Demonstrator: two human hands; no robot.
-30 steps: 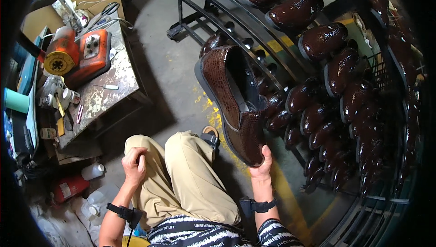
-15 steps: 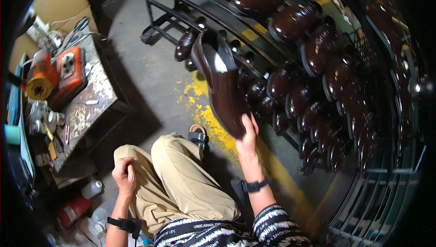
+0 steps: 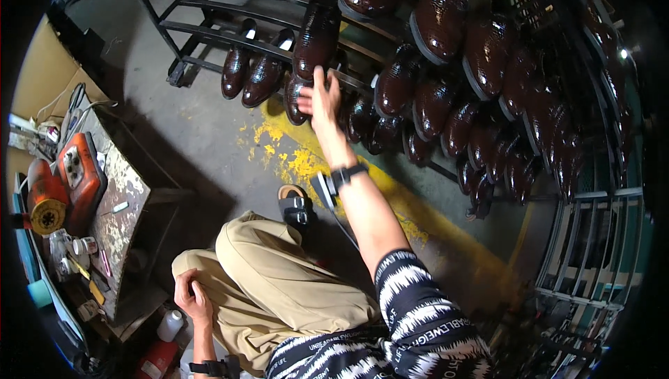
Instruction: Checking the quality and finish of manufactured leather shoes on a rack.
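My right hand (image 3: 323,104) reaches forward to the shoe rack (image 3: 216,33), its fingers spread and nothing in its grasp. One fingertip is at or just by the toe of a glossy dark brown shoe (image 3: 316,43), which sits on a shelf with its toe toward me. Below it, partly behind my fingers, is another brown shoe (image 3: 295,103). My left hand (image 3: 193,297) rests on my left knee, on tan trousers (image 3: 268,267). Its fingers are loosely curled and I see nothing in them.
Rows of similar shoes (image 3: 435,103) fill the rack to the right. At the left stands a worn workbench (image 3: 132,177) with an orange power tool (image 3: 47,201), an orange case (image 3: 80,170) and small jars. A white bottle (image 3: 170,325) stands below it. Yellow paint (image 3: 300,163) marks the floor.
The brown shoe has gone from my right hand onto the rack shelf, and that hand has moved forward and opened. My view has shifted toward the right. My left hand stays on the knee.
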